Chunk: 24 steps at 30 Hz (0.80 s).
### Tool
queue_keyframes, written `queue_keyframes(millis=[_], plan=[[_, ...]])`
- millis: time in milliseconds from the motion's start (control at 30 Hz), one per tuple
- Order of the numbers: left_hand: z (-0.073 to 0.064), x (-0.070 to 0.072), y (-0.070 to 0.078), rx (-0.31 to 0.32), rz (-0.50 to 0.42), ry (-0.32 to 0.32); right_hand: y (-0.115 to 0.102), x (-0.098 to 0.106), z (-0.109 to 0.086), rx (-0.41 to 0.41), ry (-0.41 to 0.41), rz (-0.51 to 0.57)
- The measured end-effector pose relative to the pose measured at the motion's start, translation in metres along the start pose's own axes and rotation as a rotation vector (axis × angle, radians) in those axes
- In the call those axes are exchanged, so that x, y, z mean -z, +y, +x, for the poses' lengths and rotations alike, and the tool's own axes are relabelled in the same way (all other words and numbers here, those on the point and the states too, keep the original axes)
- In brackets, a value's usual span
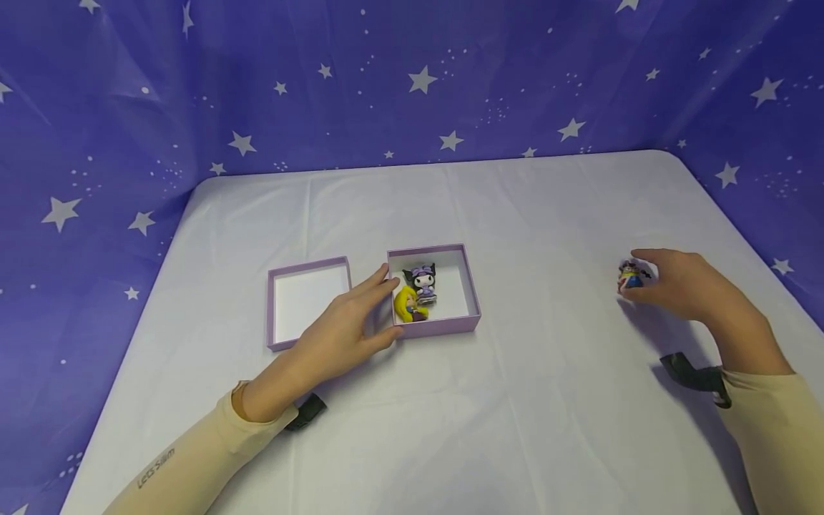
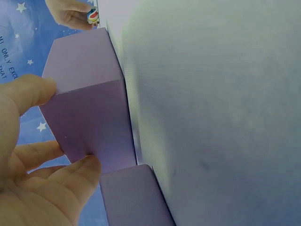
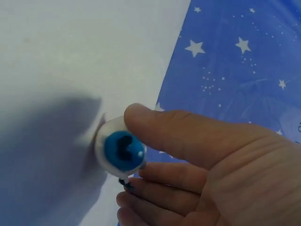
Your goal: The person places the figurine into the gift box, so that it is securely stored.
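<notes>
My left hand point(image 1: 341, 332) holds the near-left side of a lilac open box point(image 1: 444, 327), with the thumb at its front corner and fingers at the left rim. In the left wrist view the thumb and fingertips touch the box's outer walls point(image 2: 89, 122). Inside the box a yellow-haired figurine point(image 1: 407, 306) leans beside a black-and-purple hooded figurine point(image 1: 425, 281). Far to the right, my right hand point(image 1: 689, 286) pinches a small dark-haired figurine point(image 1: 629, 276) in red and blue. Its round white base with a blue disc point(image 3: 123, 149) faces the right wrist camera.
A shallow lilac lid point(image 1: 309, 263) with a white inside lies left of the box, partly behind the left hand. White cloth point(image 1: 547, 400) covers the table. Purple star-printed fabric point(image 1: 360, 107) rises behind the table and at both sides.
</notes>
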<state>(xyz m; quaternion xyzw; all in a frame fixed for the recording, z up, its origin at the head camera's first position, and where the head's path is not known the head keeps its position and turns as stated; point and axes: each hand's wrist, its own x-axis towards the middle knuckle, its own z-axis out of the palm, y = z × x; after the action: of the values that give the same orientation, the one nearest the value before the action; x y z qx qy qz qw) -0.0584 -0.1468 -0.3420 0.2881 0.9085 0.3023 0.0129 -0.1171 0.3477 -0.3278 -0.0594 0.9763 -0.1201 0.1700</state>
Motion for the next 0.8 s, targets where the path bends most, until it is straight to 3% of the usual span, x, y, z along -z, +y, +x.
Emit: queue_keyframes(millis=[567, 800], plan=[[-0.001, 0.002, 0.001, 0.023, -0.004, -0.008, -0.004, -0.015, 0.004, 0.061, 0.102, 0.047], [-0.001, 0.001, -0.001, 0.011, 0.000, -0.007, -0.011, -0.021, 0.002, 0.114, 0.180, 0.067]])
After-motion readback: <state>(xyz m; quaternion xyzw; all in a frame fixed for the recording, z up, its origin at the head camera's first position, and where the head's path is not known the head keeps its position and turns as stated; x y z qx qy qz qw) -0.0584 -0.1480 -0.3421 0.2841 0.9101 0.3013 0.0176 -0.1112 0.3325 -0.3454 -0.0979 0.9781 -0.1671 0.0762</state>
